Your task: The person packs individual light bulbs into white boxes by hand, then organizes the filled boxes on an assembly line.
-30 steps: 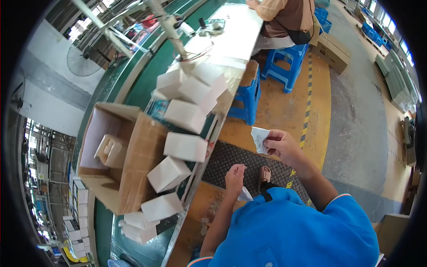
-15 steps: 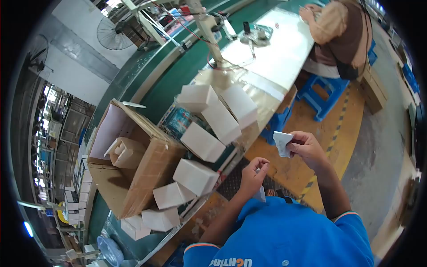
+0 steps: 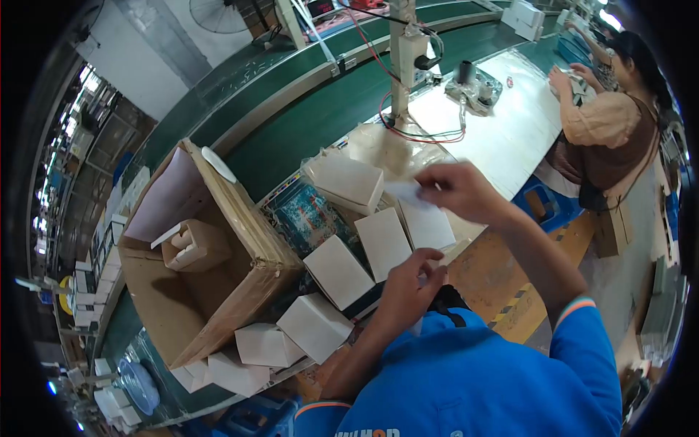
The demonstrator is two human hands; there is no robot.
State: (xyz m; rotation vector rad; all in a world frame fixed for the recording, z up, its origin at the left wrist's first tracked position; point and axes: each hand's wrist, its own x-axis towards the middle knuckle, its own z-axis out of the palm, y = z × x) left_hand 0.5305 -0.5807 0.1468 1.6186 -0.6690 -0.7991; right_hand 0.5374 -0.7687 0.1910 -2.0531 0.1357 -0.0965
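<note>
My right hand (image 3: 460,191) is raised over the worktable and pinches a small white paper slip (image 3: 406,192) between thumb and fingers, shut on it. The slip hangs just above several white boxes, close to one box (image 3: 348,182) and another (image 3: 426,224). My left hand (image 3: 409,280) is lower, near my chest, with its fingers curled shut. I cannot see anything in it. It is beside a white box (image 3: 384,242) at the table's near edge.
A large open cardboard carton (image 3: 251,222) lies at the left with a small carton (image 3: 193,244) inside. More white boxes (image 3: 314,325) lie by it. A green conveyor (image 3: 306,109) runs behind. A co-worker (image 3: 611,127) sits at the white tabletop (image 3: 510,138).
My right hand has risen with the paper slip from beside the floor area to over the boxes. My left hand has moved up towards the table edge. My head has tilted up.
</note>
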